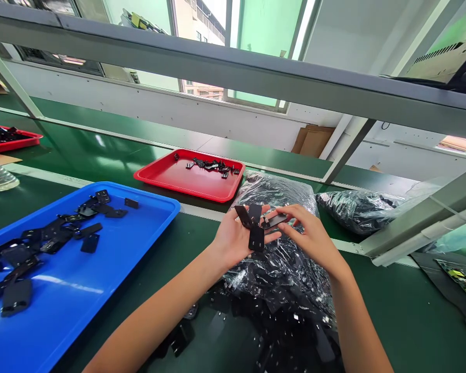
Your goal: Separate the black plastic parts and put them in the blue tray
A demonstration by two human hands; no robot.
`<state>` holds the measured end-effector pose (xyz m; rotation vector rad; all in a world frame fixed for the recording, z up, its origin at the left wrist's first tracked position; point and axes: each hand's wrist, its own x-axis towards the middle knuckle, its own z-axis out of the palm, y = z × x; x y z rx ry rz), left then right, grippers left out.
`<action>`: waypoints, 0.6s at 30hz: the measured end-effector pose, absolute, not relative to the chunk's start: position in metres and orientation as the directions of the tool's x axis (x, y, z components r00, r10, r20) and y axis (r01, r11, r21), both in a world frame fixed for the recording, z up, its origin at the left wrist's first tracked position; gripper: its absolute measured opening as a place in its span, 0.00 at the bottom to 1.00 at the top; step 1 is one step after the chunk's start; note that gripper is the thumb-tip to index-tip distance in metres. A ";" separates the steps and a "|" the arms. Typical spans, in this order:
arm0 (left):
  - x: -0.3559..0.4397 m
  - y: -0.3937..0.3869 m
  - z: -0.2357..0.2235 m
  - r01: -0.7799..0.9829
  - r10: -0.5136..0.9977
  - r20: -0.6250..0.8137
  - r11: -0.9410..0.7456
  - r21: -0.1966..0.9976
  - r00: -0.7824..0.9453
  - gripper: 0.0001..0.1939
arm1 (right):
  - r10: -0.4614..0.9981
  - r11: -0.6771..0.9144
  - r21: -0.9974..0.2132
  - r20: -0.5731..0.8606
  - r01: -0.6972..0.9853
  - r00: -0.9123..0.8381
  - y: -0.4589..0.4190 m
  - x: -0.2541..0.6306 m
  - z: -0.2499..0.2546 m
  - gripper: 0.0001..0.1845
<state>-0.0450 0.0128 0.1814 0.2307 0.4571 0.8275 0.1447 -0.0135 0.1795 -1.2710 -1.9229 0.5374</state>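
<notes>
My left hand (pixel 233 238) is raised over a clear plastic bag (pixel 279 269) full of small black parts, palm toward me, and grips several flat black plastic strips (pixel 252 223) fanned between thumb and fingers. My right hand (pixel 308 233) is just to its right, with the fingertips pinched on one more black strip (pixel 275 221) that touches the bunch. Both hands hover above the bag, over the green bench (pixel 392 311).
A blue tray (pixel 112 259) with several black parts lies at the left. A red tray (pixel 190 181) with a few parts sits behind, and another red tray (pixel 15 142) far left. A second bag (pixel 357 210) lies right. A grey shelf beam (pixel 233 72) runs overhead.
</notes>
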 end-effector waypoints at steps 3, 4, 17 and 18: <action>-0.045 0.013 0.182 -0.650 0.744 -0.311 0.668 0.362 0.591 0.21 | 0.913 0.403 -0.701 0.355 0.589 -0.202 -0.014 0.145 0.180 0.14; -0.045 0.012 0.182 -0.649 0.744 -0.315 0.668 0.365 0.589 0.21 | 0.914 0.399 -0.701 0.355 0.591 -0.195 -0.014 0.144 0.181 0.14; -0.044 0.011 0.185 -0.670 0.776 -0.338 0.631 0.391 0.532 0.20 | 0.927 0.362 -0.691 0.335 0.626 -0.168 -0.016 0.144 0.183 0.11; -0.044 0.011 0.185 -0.672 0.777 -0.340 0.630 0.390 0.530 0.20 | 0.927 0.361 -0.687 0.335 0.631 -0.167 -0.017 0.144 0.183 0.11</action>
